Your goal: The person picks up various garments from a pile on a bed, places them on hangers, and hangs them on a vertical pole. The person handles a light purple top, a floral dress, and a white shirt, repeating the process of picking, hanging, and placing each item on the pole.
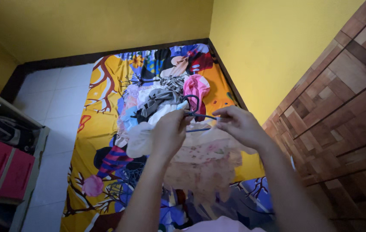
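My left hand (170, 133) and my right hand (239, 124) are raised together over a bed, both gripping a dark blue clothes hanger (196, 112) with its hook curling up between them. A pale, lacy, floral-patterned garment (204, 165) hangs from the hanger below my hands. My left hand also pinches the garment's white upper edge (142, 139). Beneath lies a heap of mixed clothes (161, 101), including a pink piece (196, 88) and grey and white pieces.
The bed has a bright yellow sheet (94, 129) with tree and flower prints. White floor tiles (56, 107) lie to the left. Red drawers (0, 169) stand at the far left, a wooden patchwork panel (342, 111) at the right, yellow walls (269, 38) behind.
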